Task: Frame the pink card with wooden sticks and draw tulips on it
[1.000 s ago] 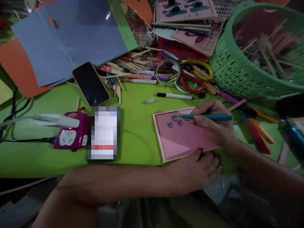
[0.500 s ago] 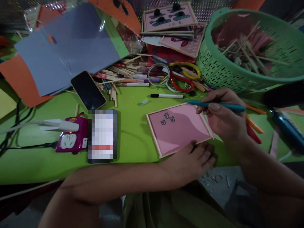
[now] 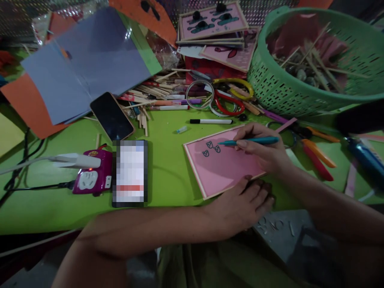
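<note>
A pink card (image 3: 228,168) edged with thin wooden sticks lies on the green table (image 3: 168,160). Three small dark outlines with pointed ears are drawn towards its upper left. My right hand (image 3: 261,146) grips a teal marker pen (image 3: 264,140) in a writing hold. The pen's tip is just right of the drawings, at or close above the card; contact cannot be made out. Along the card's lower edge rests my left hand (image 3: 240,204), palm down with its fingers loosely spread and slightly bent. My right hand covers the card's right side.
A green basket (image 3: 300,98) holding sticks stands at the back right, beside stacked framed cards (image 3: 214,24). Scissors (image 3: 231,104), a tape roll (image 3: 200,94) and a black-capped marker (image 3: 211,121) lie behind the card. Two phones (image 3: 112,116) and a purple power strip (image 3: 94,172) are left.
My right hand has moved left with the teal marker pen, from the card's upper right edge to beside the drawings. My left hand stays about where it was.
</note>
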A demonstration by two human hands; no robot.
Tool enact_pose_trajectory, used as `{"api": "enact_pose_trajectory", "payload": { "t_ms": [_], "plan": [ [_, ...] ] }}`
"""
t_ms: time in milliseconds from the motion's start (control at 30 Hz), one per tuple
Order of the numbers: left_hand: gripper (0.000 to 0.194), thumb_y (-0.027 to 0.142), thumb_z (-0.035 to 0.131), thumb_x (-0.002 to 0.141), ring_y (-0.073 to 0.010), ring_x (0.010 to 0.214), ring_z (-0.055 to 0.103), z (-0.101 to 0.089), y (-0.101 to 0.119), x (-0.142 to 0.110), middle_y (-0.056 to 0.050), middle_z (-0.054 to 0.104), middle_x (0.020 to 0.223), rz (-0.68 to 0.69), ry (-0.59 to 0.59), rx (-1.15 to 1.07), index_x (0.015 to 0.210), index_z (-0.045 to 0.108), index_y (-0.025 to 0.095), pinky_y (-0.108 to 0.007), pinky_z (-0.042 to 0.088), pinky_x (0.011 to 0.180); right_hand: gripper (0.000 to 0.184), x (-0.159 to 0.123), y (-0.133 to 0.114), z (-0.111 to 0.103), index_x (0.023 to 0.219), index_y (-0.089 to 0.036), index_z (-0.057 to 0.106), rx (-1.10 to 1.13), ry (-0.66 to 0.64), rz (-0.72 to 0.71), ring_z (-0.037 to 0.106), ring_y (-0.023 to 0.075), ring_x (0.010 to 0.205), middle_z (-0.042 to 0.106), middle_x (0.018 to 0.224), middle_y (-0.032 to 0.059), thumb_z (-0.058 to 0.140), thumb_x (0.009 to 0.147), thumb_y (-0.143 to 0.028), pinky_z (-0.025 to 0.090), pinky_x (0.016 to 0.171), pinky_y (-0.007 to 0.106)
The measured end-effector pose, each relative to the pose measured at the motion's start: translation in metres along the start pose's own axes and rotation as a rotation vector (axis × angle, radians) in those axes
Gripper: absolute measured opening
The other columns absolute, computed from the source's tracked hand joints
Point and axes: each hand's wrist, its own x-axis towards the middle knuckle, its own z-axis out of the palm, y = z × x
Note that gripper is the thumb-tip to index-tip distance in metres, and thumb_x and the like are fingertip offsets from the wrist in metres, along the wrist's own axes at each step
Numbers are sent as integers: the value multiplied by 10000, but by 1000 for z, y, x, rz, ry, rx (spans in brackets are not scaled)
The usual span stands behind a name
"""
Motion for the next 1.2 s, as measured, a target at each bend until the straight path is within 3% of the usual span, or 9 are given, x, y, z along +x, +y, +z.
{"api": "enact_pose_trajectory", "payload": {
  "t_ms": [300, 833, 1200],
  "plan": [
    [532, 157, 346, 1095, -258, 1486, 518, -13, -4, 1, -150, 502, 1655, 50, -130, -1, 1611, 472, 143, -473, 314, 1247, 313, 8, 7, -1, 813, -273, 744, 3, 3, 16, 607, 157, 606, 679, 685, -13, 872, 789, -558, 445, 522, 298],
    [538, 147, 316, 1093, -256, 1470, 538, -10, -2, -1, -153, 522, 1639, 46, -80, 36, 1604, 482, 139, -473, 315, 1232, 322, 8, 2, 0, 787, -258, 712, 26, 1, 46, 570, 150, 578, 640, 665, -15, 839, 807, -552, 378, 520, 304],
    [514, 195, 392, 1089, -272, 1456, 537, -6, -3, -3, -175, 530, 1627, 53, -69, 52, 1585, 520, 150, -480, 341, 1207, 290, 10, 10, -2, 806, -258, 720, 45, -36, 75, 548, 149, 586, 651, 672, -18, 822, 842, -527, 353, 520, 285]
  ]
}}
